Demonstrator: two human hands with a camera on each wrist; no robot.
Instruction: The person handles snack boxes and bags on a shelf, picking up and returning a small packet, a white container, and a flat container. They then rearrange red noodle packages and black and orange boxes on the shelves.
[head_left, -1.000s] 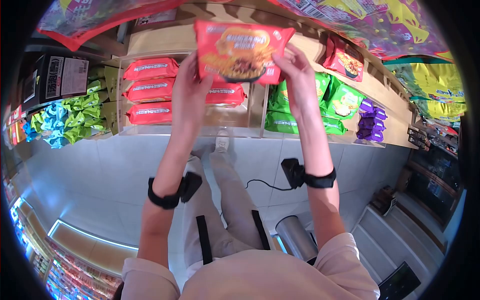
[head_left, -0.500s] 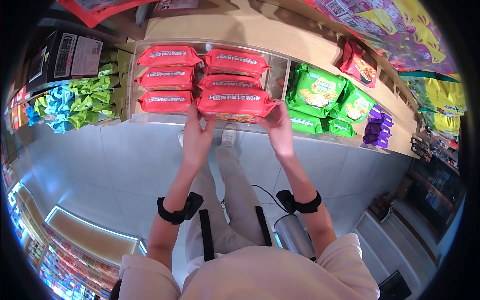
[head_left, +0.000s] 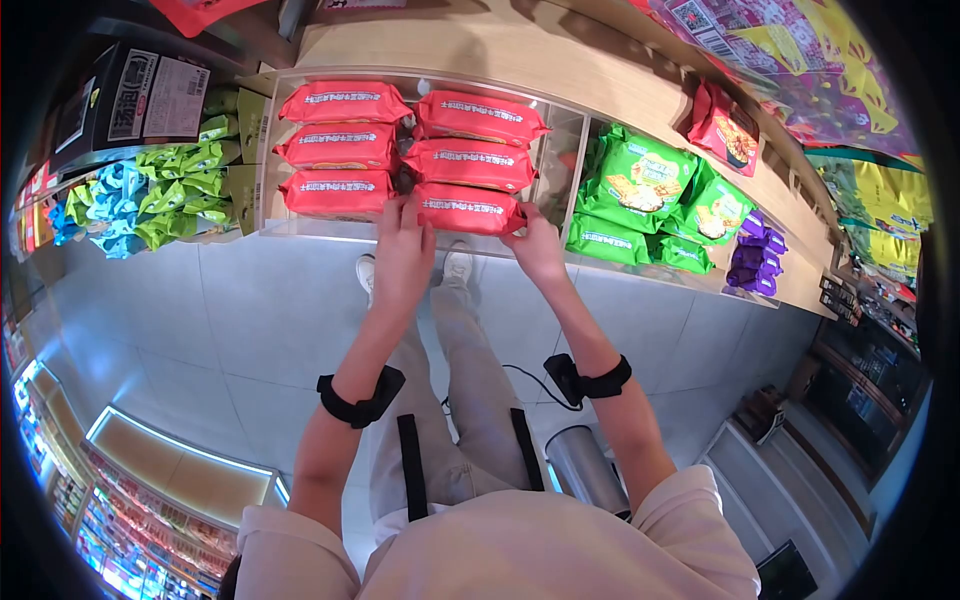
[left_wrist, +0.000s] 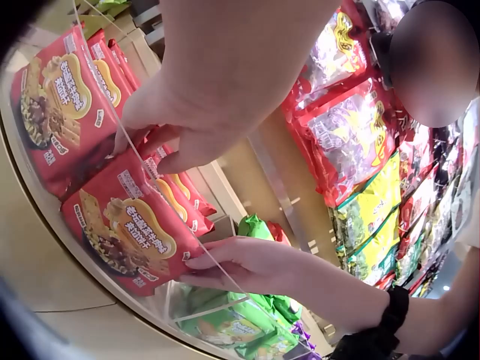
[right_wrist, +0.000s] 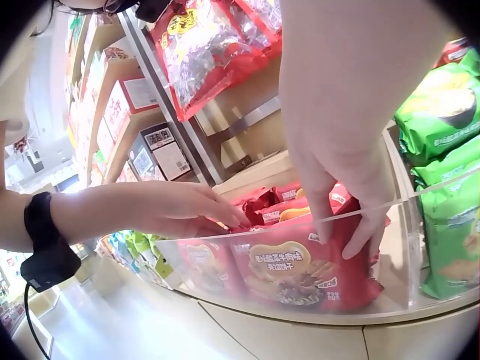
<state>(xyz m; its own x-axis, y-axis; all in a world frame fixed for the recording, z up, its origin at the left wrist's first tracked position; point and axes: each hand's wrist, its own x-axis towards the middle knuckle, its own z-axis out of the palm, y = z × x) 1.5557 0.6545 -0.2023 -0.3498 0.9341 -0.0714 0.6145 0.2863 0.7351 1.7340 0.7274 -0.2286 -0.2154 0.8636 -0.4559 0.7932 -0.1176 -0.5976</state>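
Note:
A red biscuit pack (head_left: 468, 209) stands on its edge at the front of the right-hand row in a clear plastic bin (head_left: 330, 228). My left hand (head_left: 404, 262) lies at the pack's left end, its fairly straight fingers touching the top corner. At the other end my right hand (head_left: 540, 247) pinches the pack's right edge, as the left wrist view shows. Behind this pack sit two more like it, and a second row of red biscuit packs (head_left: 337, 192) stands to the left. The front of the held pack (left_wrist: 135, 236) faces out behind the clear bin wall.
Right of a clear divider are green packs (head_left: 640, 180), then purple packs (head_left: 755, 255). A lone red pack (head_left: 722, 130) sits on the wooden shelf (head_left: 480, 45) behind. Blue and green packets (head_left: 150, 200) and a black box (head_left: 130, 105) stand left. A metal bin (head_left: 588, 470) stands on the floor.
Both hands have brought the red pack down from above the shelf and into the front of the right-hand row. The left hand's fingers have shifted onto the pack's left top corner.

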